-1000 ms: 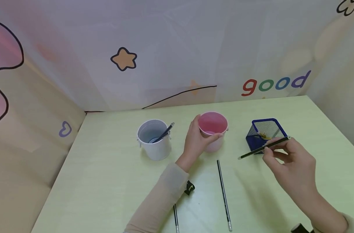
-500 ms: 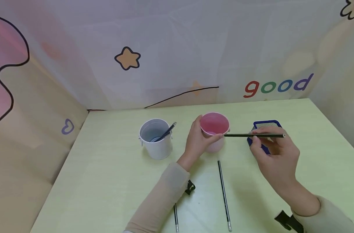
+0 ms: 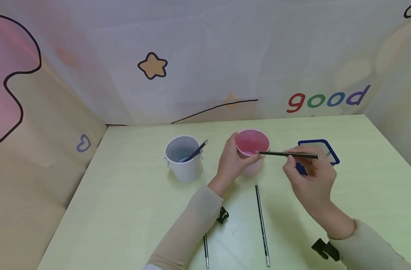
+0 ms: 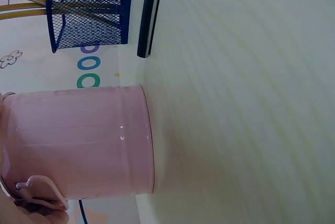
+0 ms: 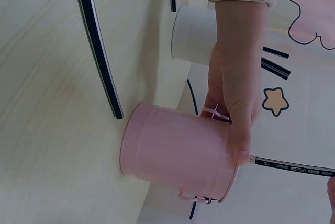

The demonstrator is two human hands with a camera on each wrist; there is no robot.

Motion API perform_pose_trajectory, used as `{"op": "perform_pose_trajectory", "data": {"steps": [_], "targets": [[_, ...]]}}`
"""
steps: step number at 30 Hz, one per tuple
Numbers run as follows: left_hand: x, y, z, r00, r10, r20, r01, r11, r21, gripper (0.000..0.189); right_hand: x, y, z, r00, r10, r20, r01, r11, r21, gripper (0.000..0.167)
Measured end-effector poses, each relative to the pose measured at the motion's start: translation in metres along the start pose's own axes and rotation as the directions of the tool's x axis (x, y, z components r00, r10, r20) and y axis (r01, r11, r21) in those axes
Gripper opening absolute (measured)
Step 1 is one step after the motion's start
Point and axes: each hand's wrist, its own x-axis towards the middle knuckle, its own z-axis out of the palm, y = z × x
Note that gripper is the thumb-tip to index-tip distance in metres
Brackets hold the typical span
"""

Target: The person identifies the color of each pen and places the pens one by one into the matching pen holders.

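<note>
My left hand [image 3: 231, 160] grips a small pink bucket [image 3: 253, 170] by its rim, fingers on its far left side and thumb across the front. The bucket stands upright on the table, with a small pink handle [image 4: 44, 190] at its side in the left wrist view. Between thumb and fingers, my right hand [image 3: 311, 183] pinches a black pencil [image 3: 274, 153]. This pencil lies nearly level, its left end right at the bucket's front rim beside my left thumb. In the right wrist view, that same end of the pencil [image 5: 293, 167] appears close to the left thumb tip.
Left of the pink bucket stands a white bucket [image 3: 185, 170] with two dark pencils [image 3: 195, 152] leaning in it. A blue mesh pencil holder [image 4: 89, 14] with several yellow sticks is partly behind my right hand. Two black pencils [image 3: 262, 225] [image 3: 206, 251] lie near the front.
My right hand has moved left from in front of the mesh holder, and its pencil has swung from slanted to nearly level, reaching the pink bucket's rim. The left hand keeps its grip.
</note>
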Motion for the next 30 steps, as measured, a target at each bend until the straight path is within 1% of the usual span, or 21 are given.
{"op": "perform_pose_trajectory", "data": {"steps": [3, 10, 13, 20, 25, 30], "targets": [[-0.001, 0.0, 0.0, 1.0, -0.003, 0.003, 0.003, 1.0, 0.0, 0.096, -0.003, 0.005, 0.0, 1.0, 0.007, 0.019, -0.007, 1.0, -0.017, 0.015], [-0.002, -0.002, 0.001, 1.0, 0.005, 0.002, -0.005, 1.0, -0.012, 0.096, -0.01, 0.013, 0.001, 0.996, 0.072, 0.06, -0.065, 0.992, -0.103, 0.028], [-0.001, -0.001, 0.001, 1.0, 0.005, -0.002, -0.005, 1.0, -0.008, 0.096, -0.011, 0.016, 0.003, 0.994, 0.088, 0.069, -0.079, 0.989, -0.127, 0.03], [0.002, 0.003, 0.0, 1.0, 0.017, -0.001, -0.017, 1.0, -0.009, 0.097, -0.013, 0.027, 0.007, 0.992, 0.097, 0.082, -0.081, 0.981, -0.178, 0.029], [0.0, 0.002, -0.001, 1.0, 0.014, 0.009, -0.014, 1.0, -0.021, 0.096, -0.018, 0.034, 0.01, 0.99, 0.105, 0.095, -0.083, 0.974, -0.209, 0.028], [-0.001, 0.0, -0.001, 1.0, 0.017, 0.003, -0.016, 0.999, -0.032, 0.096, -0.022, 0.041, 0.012, 0.987, 0.118, 0.109, -0.088, 0.966, -0.244, 0.023]]}}
